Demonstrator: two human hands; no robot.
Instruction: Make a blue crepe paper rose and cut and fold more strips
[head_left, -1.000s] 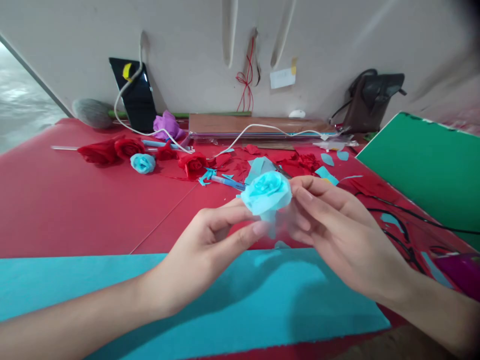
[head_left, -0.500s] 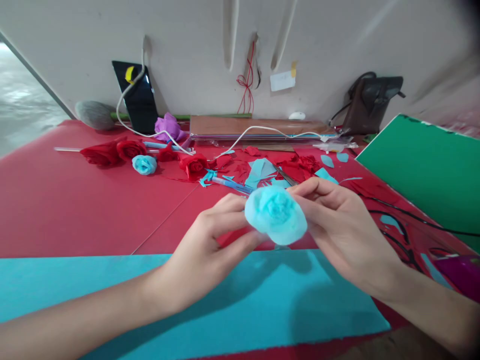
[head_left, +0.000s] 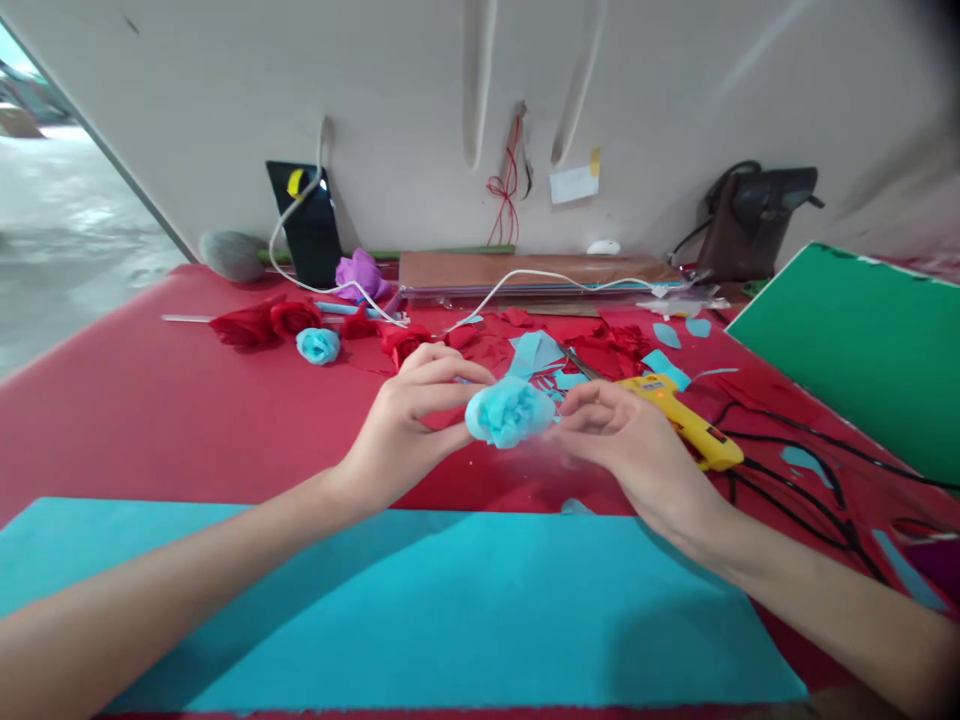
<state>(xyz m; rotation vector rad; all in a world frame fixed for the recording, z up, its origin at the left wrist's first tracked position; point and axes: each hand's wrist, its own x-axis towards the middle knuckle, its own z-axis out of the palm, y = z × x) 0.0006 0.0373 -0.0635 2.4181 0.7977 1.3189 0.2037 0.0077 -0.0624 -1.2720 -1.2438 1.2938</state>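
Flower [head_left: 510,412] — over table [head_left: 217,420], between hands | my left hand [head_left: 405,425] pinches it | my right hand [head_left: 641,440] curls, grip unclear | risk — squeezing may crush it; brushing glue gun [head_left: 699,430] may burn me

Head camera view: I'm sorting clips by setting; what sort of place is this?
Likely a paper-flower craft workspace: the left hand holds a blue paper rose, with a yellow glue gun and red paper roses nearby.

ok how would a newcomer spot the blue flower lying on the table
On the red table, beyond the left hand and to its left, find the red flowers. In front of them lies the blue flower, that cluster's only light-blue bloom; its lookalike is between left hand and right hand.
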